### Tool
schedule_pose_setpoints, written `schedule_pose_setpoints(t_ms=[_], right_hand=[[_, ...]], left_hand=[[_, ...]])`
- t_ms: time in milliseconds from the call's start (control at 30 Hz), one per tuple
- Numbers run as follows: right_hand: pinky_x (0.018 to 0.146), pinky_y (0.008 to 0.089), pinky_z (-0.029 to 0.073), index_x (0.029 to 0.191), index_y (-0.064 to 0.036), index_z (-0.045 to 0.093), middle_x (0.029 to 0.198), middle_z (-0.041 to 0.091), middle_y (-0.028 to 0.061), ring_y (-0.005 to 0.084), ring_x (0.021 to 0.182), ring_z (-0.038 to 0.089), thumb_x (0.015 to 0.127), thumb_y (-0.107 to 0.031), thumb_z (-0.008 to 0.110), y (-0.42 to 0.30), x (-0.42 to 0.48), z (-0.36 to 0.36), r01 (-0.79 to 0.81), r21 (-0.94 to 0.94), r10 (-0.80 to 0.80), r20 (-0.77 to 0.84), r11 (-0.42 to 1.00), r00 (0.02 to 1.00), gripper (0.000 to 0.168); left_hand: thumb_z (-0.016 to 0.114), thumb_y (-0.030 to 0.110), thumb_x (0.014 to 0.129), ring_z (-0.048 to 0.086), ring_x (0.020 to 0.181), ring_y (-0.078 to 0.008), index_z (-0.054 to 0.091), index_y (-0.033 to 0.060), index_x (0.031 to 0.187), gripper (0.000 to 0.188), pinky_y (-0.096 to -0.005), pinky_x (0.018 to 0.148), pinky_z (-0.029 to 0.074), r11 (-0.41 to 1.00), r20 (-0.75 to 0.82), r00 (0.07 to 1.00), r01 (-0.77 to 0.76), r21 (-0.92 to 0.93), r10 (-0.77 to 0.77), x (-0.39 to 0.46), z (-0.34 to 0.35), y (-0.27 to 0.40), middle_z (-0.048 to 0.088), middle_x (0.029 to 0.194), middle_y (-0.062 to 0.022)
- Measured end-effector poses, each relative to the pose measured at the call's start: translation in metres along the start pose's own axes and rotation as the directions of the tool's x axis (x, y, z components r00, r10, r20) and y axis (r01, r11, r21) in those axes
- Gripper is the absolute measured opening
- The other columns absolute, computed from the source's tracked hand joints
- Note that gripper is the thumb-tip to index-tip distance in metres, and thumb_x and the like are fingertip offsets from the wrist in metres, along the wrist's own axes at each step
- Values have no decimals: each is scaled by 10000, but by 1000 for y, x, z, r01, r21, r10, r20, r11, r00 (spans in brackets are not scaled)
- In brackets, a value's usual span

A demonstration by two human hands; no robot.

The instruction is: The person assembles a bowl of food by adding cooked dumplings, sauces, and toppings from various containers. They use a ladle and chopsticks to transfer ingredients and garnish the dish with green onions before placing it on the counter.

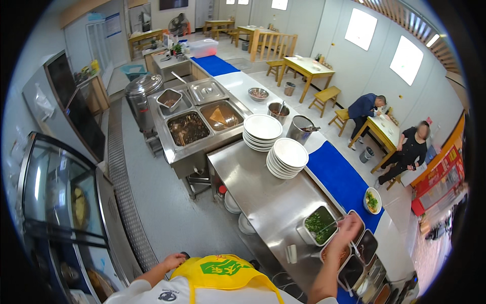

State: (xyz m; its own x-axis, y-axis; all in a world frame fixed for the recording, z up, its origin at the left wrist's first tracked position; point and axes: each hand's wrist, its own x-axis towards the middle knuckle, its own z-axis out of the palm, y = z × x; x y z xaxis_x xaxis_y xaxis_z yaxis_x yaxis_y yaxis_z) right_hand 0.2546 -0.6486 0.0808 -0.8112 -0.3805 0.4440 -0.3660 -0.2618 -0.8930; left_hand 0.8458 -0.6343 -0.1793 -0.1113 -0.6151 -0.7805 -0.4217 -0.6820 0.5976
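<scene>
My right hand point(349, 225) reaches over the steel condiment pans, its fingers closed at the upper end of a metal spoon's handle point(329, 225). The bowl of that spoon rests among chopped green herbs in a deep rectangular steel pan point(302, 230). Beneath my right forearm, a pan of reddish-brown food point(344, 254) is partly hidden. My left hand point(174, 262) hangs low beside my yellow apron point(228, 270), with its fingers curled; whether it holds anything is unclear. On the blue mat point(334, 171) beyond the pans stands a white bowl point(372, 200) of food topped with chopped greens.
Two stacks of white plates point(262, 127) point(287, 157) stand on the steel counter point(243, 182). A steam table point(171, 152) with food pans adjoins it. At left is a glass display case point(62, 186). Past the counter, one person point(362, 108) leans over a table; another person point(408, 148) stands nearby.
</scene>
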Motion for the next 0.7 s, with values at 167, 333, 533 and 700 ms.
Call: schedule_pose_setpoints(t_ms=[167, 333, 533, 700], right_hand=[[788, 410, 483, 1014, -10, 601, 1010, 594, 197, 334, 916, 595, 909, -208, 558, 41, -233, 122, -166, -551, 555, 680, 818, 479, 228], [892, 453, 476, 1124, -31, 616, 1131, 626, 202, 362, 1055, 597, 863, -271, 538, 115, -409, 187, 444, -231, 425, 809, 866, -406, 363], [834, 463, 494, 1072, -109, 653, 1034, 668, 186, 366, 966, 627, 866, -285, 545, 95, -393, 327, 328, -468, 535, 831, 820, -153, 292], [850, 451, 493, 1085, -81, 651, 1036, 668, 183, 356, 983, 623, 858, -277, 543, 85, -416, 450, 421, -411, 536, 810, 809, -238, 319]], left_hand=[[605, 222, 902, 623, 833, -205, 526, 54, 1284, 425, -330, 705, 523, 960, -39, 994, 93, -265, -107, 11, -114, -66, 650, 957, -87], [607, 180, 887, 579, 651, -210, 537, 56, 1217, 360, -366, 535, 493, 924, 62, 994, 111, -366, -95, 5, -247, -173, 590, 801, -75], [597, 193, 886, 613, 694, -226, 536, 30, 1274, 425, -354, 582, 509, 933, -155, 975, 99, -346, -161, -6, -291, -154, 624, 815, -99], [612, 207, 889, 649, 897, -206, 613, -11, 1135, 329, -303, 780, 515, 992, -259, 959, -95, 86, 114, 36, -307, -107, 675, 985, -123]])
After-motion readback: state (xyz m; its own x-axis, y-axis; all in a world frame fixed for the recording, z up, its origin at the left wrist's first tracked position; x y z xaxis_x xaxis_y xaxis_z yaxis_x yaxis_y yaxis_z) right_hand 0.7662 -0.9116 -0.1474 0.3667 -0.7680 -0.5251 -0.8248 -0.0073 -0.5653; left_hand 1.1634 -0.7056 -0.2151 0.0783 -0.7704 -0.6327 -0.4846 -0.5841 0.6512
